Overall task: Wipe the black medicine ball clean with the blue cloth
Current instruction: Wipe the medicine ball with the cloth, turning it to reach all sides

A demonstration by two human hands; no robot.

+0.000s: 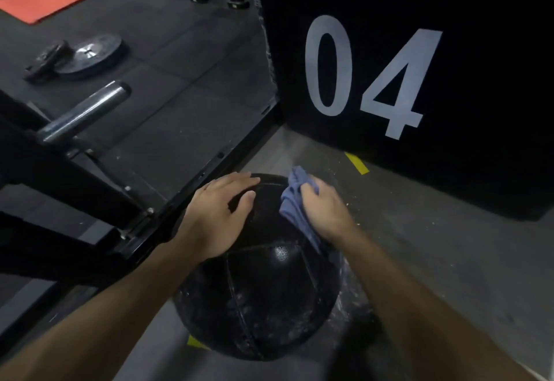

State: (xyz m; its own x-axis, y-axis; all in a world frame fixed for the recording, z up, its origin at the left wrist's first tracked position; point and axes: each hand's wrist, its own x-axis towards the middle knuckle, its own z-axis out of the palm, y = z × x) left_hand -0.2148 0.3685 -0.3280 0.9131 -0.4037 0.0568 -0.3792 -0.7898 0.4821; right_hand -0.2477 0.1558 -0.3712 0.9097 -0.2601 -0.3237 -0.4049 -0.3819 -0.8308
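**Cloth meets ball, with dust still showing on the near side**

A person bends over a black medicine ball [263,290] that sits on the grey floor [434,245], close to the corner where a black rack frame [207,176] meets a tall black box marked "04" [419,65]. The left hand [215,215] lies flat on the ball's upper left, fingers straight and spread, steadying it. The right hand [323,209] is closed around a bunched blue cloth [293,200], pressing it to the ball's upper right; a loose tail of fabric trails down across the curve beneath the wrist.

By the look of it the job is under way but far from finished. The cloth is working only the top far quarter, and the panel just below the hands shows a clean sheen. The lower half facing the person is still flecked with pale dust and smears along the seams, and white specks lie on the floor beside the ball on its right. Those lower panels, and the underside resting on the floor, which cannot be seen, would seem to need the ball turned before the cloth can reach them.

Farther off on the dark rubber matting, weight plates [87,58] lie flat, a steel bar sleeve [87,110] juts from the rack, and an orange mat [42,1] rests near the far left corner.
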